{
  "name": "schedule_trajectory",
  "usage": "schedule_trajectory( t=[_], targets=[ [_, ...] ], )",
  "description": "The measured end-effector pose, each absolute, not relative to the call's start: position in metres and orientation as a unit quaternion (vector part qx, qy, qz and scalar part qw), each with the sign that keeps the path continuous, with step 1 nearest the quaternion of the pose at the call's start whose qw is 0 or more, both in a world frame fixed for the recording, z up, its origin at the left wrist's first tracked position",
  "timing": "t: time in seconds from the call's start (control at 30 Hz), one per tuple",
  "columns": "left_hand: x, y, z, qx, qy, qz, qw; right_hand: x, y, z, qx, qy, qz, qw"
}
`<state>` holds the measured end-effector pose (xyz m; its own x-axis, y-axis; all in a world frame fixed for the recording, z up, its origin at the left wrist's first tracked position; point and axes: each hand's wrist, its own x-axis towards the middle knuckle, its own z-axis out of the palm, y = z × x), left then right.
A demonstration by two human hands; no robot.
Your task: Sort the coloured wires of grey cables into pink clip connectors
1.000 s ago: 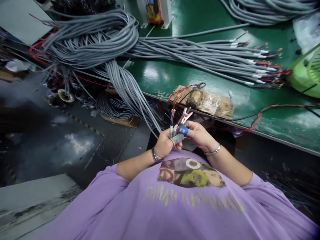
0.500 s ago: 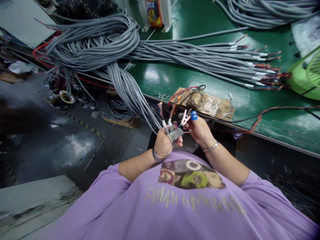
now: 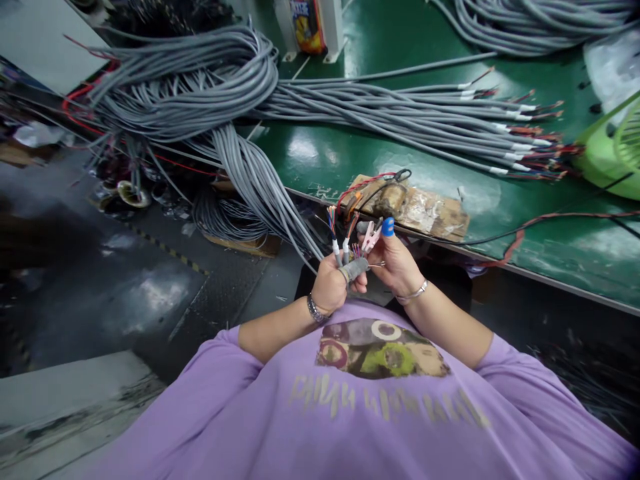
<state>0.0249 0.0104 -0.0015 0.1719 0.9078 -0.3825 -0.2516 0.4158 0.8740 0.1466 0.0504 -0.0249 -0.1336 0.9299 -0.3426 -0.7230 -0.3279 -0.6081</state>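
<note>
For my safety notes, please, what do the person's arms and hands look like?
Lavender sleeves end near the elbows. The left hand has a dark linked wristband and grey thumb wrap; the right hand has a silvery bracelet and blue thumb cover.

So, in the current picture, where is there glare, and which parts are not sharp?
Head view: whitish glare on the green tabletop and dark floor; head view: far left edge dim and smeared; head view: left hand and right hand fairly clear, though the thin coloured wires are too small to separate.
</note>
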Motion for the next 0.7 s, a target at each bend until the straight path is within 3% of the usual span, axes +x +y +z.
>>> schedule_trajectory(
  t=[0.37, 0.7],
  targets=[
    [0.013, 0.004, -0.005, 0.328, 0.491, 0.452, 0.669, 0.175, 0.022, -0.044, -0.263, -0.313, 0.785, 0.465],
    [0.013, 0.004, -0.015, 0.361, 0.495, 0.440, 0.657, 0.161, 0.006, -0.025, -0.345, -0.376, 0.675, 0.534]
  ],
)
